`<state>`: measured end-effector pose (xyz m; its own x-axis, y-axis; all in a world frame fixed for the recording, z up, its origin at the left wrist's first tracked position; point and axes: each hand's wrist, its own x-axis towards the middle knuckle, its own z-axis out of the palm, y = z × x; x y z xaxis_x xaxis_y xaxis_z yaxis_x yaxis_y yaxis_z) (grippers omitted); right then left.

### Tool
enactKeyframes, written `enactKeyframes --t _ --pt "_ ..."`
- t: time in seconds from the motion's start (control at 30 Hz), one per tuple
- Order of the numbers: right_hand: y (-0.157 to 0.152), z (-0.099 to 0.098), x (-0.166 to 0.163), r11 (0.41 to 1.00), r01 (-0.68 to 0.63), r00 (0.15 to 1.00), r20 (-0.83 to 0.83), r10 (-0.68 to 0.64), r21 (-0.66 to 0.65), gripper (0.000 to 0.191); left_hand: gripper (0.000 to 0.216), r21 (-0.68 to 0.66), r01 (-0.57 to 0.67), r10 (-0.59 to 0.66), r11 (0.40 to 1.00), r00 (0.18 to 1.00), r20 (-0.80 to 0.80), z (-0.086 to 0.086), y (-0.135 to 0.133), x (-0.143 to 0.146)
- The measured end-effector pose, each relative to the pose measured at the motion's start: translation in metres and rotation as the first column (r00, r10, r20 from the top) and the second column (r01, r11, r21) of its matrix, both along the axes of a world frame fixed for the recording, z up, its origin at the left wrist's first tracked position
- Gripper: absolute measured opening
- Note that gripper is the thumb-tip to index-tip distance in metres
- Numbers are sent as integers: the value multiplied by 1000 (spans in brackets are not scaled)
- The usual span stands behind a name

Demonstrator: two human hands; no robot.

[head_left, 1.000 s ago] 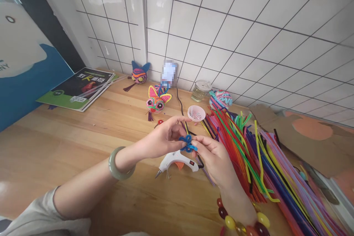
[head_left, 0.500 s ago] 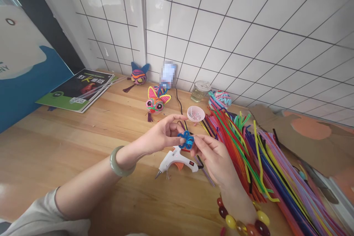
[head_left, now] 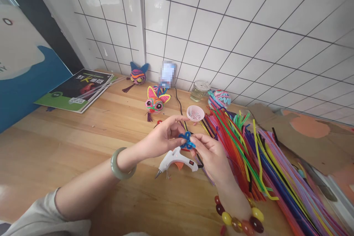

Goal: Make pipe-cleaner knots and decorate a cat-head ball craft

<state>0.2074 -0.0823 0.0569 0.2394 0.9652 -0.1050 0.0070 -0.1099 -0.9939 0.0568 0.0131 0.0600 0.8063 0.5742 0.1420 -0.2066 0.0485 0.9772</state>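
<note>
Both hands meet over the middle of the wooden table, pinching a small blue pipe-cleaner piece twisted into loops. My left hand, with a pale green bangle on its wrist, grips the piece from the left with thumb and fingers. From the right, my right hand, wearing a bracelet of coloured beads, pinches it at the fingertips. Just beneath the hands a white glue gun lies on the table.
A big heap of coloured pipe cleaners covers the right side. A small pink dish, a glass jar, a yarn-like ball and two pipe-cleaner figures stand near the tiled wall. A book lies far left; brown cardboard right.
The blue piece has been turned and worked slightly between the fingertips. Both hands stay in nearly the same place above the glue gun.
</note>
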Motion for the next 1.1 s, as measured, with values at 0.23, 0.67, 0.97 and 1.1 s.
enactKeyframes --t 0.23,0.67,0.97,1.1 --pt "3 5 0 998 7 994 -107 -1 59 28 55 -125 1 -2 992 1000 -2 1 5 1" --pt "-2 4 -1 1000 -18 998 60 16 21 24 52 -120 14 -10 993 999 39 0 2 1" --pt "-2 5 -3 999 6 994 105 -10 32 23 52 -117 -22 26 993 999 38 0 -1 4" --pt "1 3 4 984 138 983 103 -150 114 24 53 -254 -108 105 961 994 -24 4 2 4"
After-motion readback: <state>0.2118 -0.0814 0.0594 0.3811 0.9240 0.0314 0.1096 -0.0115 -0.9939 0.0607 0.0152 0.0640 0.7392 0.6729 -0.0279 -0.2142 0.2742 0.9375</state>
